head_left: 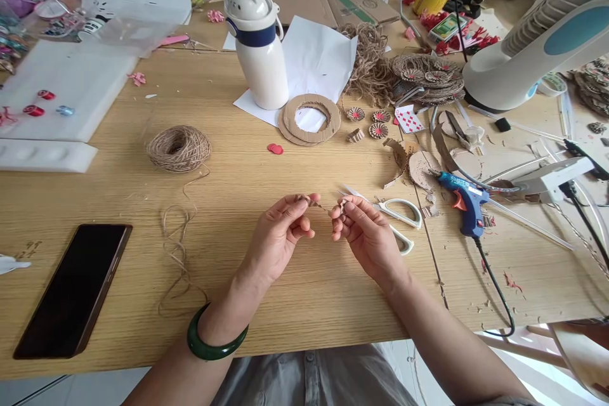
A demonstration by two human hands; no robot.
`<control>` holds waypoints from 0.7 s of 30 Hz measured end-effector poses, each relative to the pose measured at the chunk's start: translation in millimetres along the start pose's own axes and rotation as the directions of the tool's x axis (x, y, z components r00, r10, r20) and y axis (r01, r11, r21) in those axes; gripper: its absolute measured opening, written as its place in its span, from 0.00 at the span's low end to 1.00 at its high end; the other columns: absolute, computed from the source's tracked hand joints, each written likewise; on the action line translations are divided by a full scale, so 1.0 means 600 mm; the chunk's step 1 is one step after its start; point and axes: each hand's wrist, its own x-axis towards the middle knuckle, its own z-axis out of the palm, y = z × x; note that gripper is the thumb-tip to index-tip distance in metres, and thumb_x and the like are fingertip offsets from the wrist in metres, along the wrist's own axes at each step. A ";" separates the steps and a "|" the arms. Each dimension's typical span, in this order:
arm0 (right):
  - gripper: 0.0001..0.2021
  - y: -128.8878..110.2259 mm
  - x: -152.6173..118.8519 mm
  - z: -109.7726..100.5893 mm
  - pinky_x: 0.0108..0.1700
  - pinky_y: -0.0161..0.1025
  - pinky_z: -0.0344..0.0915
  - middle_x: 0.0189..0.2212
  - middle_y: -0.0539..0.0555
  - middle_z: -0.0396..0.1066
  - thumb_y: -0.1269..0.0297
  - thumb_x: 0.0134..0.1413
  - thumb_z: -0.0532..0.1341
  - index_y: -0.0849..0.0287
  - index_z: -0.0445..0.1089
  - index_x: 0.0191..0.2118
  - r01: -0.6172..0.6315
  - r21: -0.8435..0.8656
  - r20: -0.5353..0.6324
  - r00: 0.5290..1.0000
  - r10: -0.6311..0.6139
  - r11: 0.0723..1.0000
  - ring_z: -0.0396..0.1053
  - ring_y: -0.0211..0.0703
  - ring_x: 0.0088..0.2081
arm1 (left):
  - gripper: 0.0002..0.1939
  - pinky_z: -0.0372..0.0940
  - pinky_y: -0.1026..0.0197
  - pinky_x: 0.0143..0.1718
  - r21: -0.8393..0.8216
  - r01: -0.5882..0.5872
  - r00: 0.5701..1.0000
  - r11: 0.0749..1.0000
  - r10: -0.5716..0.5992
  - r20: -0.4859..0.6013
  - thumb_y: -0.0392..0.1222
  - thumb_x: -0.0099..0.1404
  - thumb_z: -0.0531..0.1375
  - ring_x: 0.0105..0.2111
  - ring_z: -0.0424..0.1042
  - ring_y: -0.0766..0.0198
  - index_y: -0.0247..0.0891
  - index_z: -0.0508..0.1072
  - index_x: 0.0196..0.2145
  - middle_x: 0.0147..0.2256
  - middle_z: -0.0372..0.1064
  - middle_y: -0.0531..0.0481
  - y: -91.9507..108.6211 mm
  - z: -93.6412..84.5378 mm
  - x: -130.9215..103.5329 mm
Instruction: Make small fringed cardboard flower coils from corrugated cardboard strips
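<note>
My left hand (287, 223) and my right hand (364, 225) are raised over the front middle of the table, fingertips close together. Between them runs a small, thin brown strip (320, 205), pinched at either end; it looks like corrugated cardboard, though the fingers hide most of it. White-handled scissors (403, 212) lie just beyond and beside my right hand, partly covered by it. Left of my left hand, a ball of jute twine (179, 148) rests with its loose end trailing toward my wrist. Two cardboard rings (288, 122) and red paper discs (275, 149) lie farther back.
A blue glue gun (469, 200) with its cord stands to the right, near a power strip (554, 179) and cardboard scraps. A white bottle (261, 51) stands behind. Rolled cardboard flowers (379, 130) lie by a playing card (408, 119). A phone (73, 290) lies left; a fan (537, 57) stands back right.
</note>
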 end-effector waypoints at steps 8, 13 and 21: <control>0.09 -0.002 -0.003 0.002 0.26 0.32 0.71 0.26 0.48 0.73 0.59 0.51 0.70 0.56 0.78 0.37 -0.015 -0.045 -0.002 1.000 0.015 0.999 0.67 0.34 0.25 | 0.11 0.69 0.70 0.24 0.131 -0.026 0.996 0.991 0.014 0.086 0.47 0.58 0.69 0.23 0.68 0.72 0.35 0.79 0.33 0.28 0.73 0.52 -0.002 0.000 -0.005; 0.08 0.001 -0.006 0.000 0.26 0.33 0.69 0.25 0.47 0.70 0.58 0.55 0.67 0.56 0.78 0.37 0.093 -0.267 -0.006 0.995 -0.099 0.959 0.64 0.33 0.23 | 0.12 0.69 0.67 0.26 0.334 -0.083 0.991 0.939 0.042 0.127 0.48 0.63 0.64 0.26 0.69 0.68 0.35 0.78 0.32 0.28 0.71 0.50 -0.008 -0.001 -0.009; 0.12 -0.009 -0.012 -0.001 0.25 0.32 0.63 0.25 0.44 0.61 0.57 0.61 0.63 0.57 0.67 0.47 0.183 -0.403 0.133 0.981 -0.141 0.896 0.63 0.33 0.25 | 0.13 0.70 0.64 0.32 0.485 -0.124 0.965 0.866 -0.008 0.261 0.45 0.68 0.57 0.30 0.69 0.66 0.35 0.72 0.28 0.29 0.69 0.50 0.001 0.001 -0.016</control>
